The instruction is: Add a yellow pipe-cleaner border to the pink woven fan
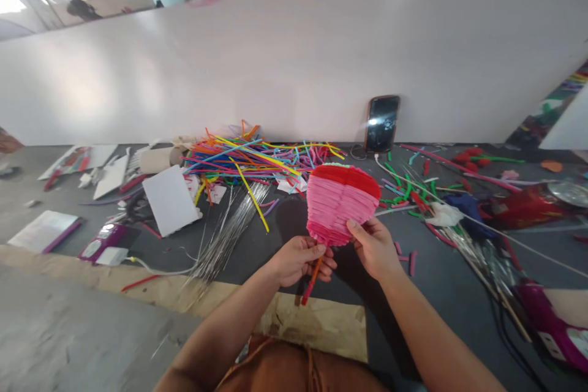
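Note:
Between my hands is a fan-shaped pipe-cleaner piece point(337, 202), pink with a red band near its top edge and a pale green rim. An orange and red stem sticks out below it. My left hand point(305, 261) is closed around the base where the stem begins. At the lower right edge, my right hand point(374, 246) pinches the pink part, with the thumb on the front and the other fingers behind. The piece is held up over the dark table point(285, 294), tilted slightly.
A heap of coloured pipe cleaners point(248, 156) lies at the back, with a bundle of thin wires point(225, 239) in front. A phone point(382, 124) leans against the white partition point(285, 61). To the left are a white card point(171, 201) and a purple device point(101, 243); a red can point(528, 205) lies right.

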A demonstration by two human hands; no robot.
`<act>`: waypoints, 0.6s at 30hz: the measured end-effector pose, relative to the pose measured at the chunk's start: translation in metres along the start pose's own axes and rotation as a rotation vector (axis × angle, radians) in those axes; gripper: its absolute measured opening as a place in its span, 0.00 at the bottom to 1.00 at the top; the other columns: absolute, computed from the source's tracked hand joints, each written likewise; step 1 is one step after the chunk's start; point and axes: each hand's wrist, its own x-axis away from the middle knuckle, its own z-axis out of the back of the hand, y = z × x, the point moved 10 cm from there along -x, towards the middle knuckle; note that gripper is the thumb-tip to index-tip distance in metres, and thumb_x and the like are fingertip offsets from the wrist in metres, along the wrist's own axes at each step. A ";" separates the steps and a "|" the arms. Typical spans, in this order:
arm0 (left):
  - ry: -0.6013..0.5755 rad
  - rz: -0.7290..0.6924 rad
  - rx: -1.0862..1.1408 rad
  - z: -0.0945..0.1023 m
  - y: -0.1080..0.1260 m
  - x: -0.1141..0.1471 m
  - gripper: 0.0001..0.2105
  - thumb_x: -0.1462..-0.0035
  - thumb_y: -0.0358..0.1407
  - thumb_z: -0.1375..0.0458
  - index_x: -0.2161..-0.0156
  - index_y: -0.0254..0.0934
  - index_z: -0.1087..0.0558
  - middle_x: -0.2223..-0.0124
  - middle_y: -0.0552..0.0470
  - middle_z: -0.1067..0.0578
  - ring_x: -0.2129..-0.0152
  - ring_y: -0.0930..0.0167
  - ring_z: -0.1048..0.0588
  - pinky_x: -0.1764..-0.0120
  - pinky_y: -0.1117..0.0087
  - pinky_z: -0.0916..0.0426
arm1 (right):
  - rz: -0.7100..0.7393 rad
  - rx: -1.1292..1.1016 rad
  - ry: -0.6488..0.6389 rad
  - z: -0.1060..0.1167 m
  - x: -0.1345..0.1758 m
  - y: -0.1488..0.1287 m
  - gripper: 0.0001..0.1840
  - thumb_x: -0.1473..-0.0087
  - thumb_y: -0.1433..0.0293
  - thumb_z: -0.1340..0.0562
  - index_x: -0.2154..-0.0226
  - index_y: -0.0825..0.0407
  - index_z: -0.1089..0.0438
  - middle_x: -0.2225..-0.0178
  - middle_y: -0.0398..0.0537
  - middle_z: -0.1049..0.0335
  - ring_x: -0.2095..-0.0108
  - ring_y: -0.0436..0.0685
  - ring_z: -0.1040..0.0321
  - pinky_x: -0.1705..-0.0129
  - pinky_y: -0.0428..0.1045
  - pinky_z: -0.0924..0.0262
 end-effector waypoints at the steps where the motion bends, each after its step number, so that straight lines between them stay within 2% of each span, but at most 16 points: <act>1: -0.018 0.015 0.024 -0.001 -0.003 0.001 0.23 0.64 0.47 0.29 0.70 0.28 0.27 0.75 0.44 0.23 0.83 0.71 0.26 0.75 0.68 0.28 | -0.002 0.020 -0.019 -0.002 0.000 0.001 0.16 0.60 0.61 0.28 0.67 0.48 0.28 0.69 0.42 0.24 0.71 0.54 0.29 0.64 0.53 0.33; 5: -0.013 -0.016 0.102 0.007 -0.003 0.011 0.18 0.62 0.43 0.30 0.74 0.30 0.29 0.78 0.49 0.26 0.86 0.76 0.30 0.79 0.72 0.31 | -0.026 0.161 -0.103 -0.012 0.002 0.006 0.16 0.57 0.56 0.31 0.71 0.49 0.29 0.77 0.41 0.28 0.79 0.51 0.33 0.73 0.50 0.35; 8: 0.067 -0.102 0.139 0.027 0.009 0.025 0.16 0.59 0.41 0.31 0.76 0.31 0.30 0.79 0.51 0.27 0.87 0.78 0.32 0.78 0.74 0.31 | -0.025 0.281 -0.111 -0.010 0.001 -0.003 0.15 0.55 0.57 0.32 0.69 0.50 0.27 0.75 0.45 0.27 0.77 0.53 0.32 0.71 0.51 0.35; 11: 0.171 -0.199 0.164 0.054 0.026 0.043 0.15 0.61 0.39 0.30 0.76 0.32 0.30 0.80 0.54 0.27 0.86 0.78 0.30 0.78 0.76 0.32 | 0.036 0.386 -0.032 0.008 -0.003 -0.030 0.14 0.55 0.61 0.32 0.64 0.48 0.26 0.67 0.45 0.25 0.71 0.53 0.30 0.65 0.50 0.35; 13: 0.242 -0.255 0.157 0.069 0.035 0.053 0.15 0.63 0.38 0.29 0.76 0.33 0.31 0.79 0.54 0.26 0.85 0.77 0.29 0.78 0.77 0.32 | 0.101 0.463 0.027 0.025 -0.004 -0.053 0.13 0.53 0.61 0.34 0.63 0.47 0.28 0.65 0.45 0.26 0.69 0.53 0.30 0.63 0.51 0.34; 15: 0.330 -0.326 0.099 0.082 0.043 0.062 0.16 0.64 0.38 0.29 0.77 0.33 0.32 0.79 0.54 0.25 0.85 0.76 0.28 0.78 0.77 0.32 | 0.197 0.690 0.041 0.039 -0.001 -0.076 0.13 0.49 0.60 0.38 0.61 0.48 0.29 0.65 0.47 0.26 0.67 0.55 0.29 0.62 0.53 0.34; 18: 0.399 -0.389 0.012 0.089 0.047 0.065 0.16 0.63 0.40 0.29 0.78 0.33 0.32 0.79 0.53 0.24 0.84 0.76 0.28 0.77 0.77 0.32 | 0.265 1.124 0.029 0.060 0.011 -0.090 0.13 0.47 0.62 0.42 0.60 0.49 0.29 0.62 0.51 0.26 0.64 0.59 0.29 0.60 0.56 0.35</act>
